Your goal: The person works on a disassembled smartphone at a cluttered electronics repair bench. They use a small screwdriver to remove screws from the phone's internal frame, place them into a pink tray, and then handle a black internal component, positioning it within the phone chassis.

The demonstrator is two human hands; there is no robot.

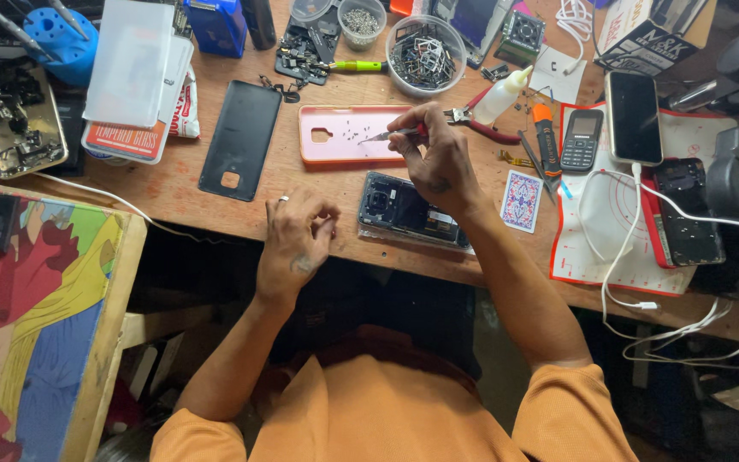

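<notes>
1. Phone case [348,134]: pink, dotted with small dark screws.
2. Back cover [241,139]: flat black.
3. Playing card [522,201]: blue-and-white ornate pattern.
4. Work mat [596,231]: white, red edges, red circle lines.
5. Pliers [482,125]: red handles.
6. Shirt [387,411]: orange.
7. Side board [32,316]: red, yellow, green, blue cartoon print.

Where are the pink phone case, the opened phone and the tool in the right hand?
pink phone case [328,145]: head view, on its bare left part by the camera hole.
opened phone [404,212]: head view, on its exposed middle.
tool [380,135]: head view, on its metal tip.
right hand [438,158]: head view, on its back.
</notes>
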